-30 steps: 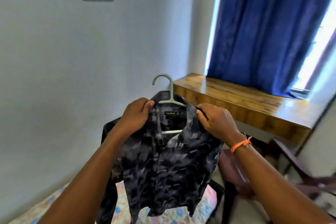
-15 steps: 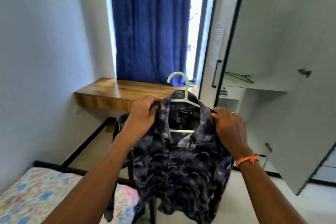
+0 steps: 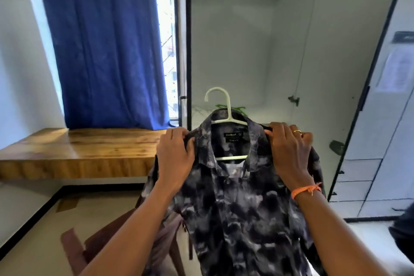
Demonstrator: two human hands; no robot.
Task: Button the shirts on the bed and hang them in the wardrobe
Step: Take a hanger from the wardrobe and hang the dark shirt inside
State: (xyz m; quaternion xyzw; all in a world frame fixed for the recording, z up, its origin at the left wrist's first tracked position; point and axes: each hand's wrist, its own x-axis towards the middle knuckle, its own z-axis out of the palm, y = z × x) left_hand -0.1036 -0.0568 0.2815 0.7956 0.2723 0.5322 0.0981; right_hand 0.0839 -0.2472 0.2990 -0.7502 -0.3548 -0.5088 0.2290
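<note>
**Shirt on its hanger, held up before the open wardrobe**

Shirt (image 3: 242, 208), dark with a pale mottled print, hangs on a white hanger (image 3: 226, 119) and is carried at chest height by both shoulders. The left hand (image 3: 175, 159) has its fingers curled over the left shoulder seam, gripping cloth and probably the hanger arm beneath; the right hand (image 3: 289, 152), with a ring and an orange wrist thread, grips the right shoulder in the same way. The front looks closed below the collar, so the buttoning step seems done for this shirt, and the hanging step is in hand.

The hook of the hanger stands free above the collar, facing the open wardrobe (image 3: 246, 40). A dark rail appears to run along the very top of the compartment, well above the hook. The next move, by this reading, calls for raising the shirt high and forward, then tipping the hook over that rail; one hand may need to shift to the hanger's neck to steer it.

Inside the wardrobe, behind the collar, a green hanger (image 3: 237, 108) lies on a shelf. The wardrobe door (image 3: 385, 96) stands open at the right, with a paper stuck on it. To the left are a blue curtain (image 3: 105, 47) and a wooden desk (image 3: 78, 152); a brown chair (image 3: 94, 246) stands low between the person and the wardrobe, and the shirt's hem could brush it. The bed is not visible.
</note>
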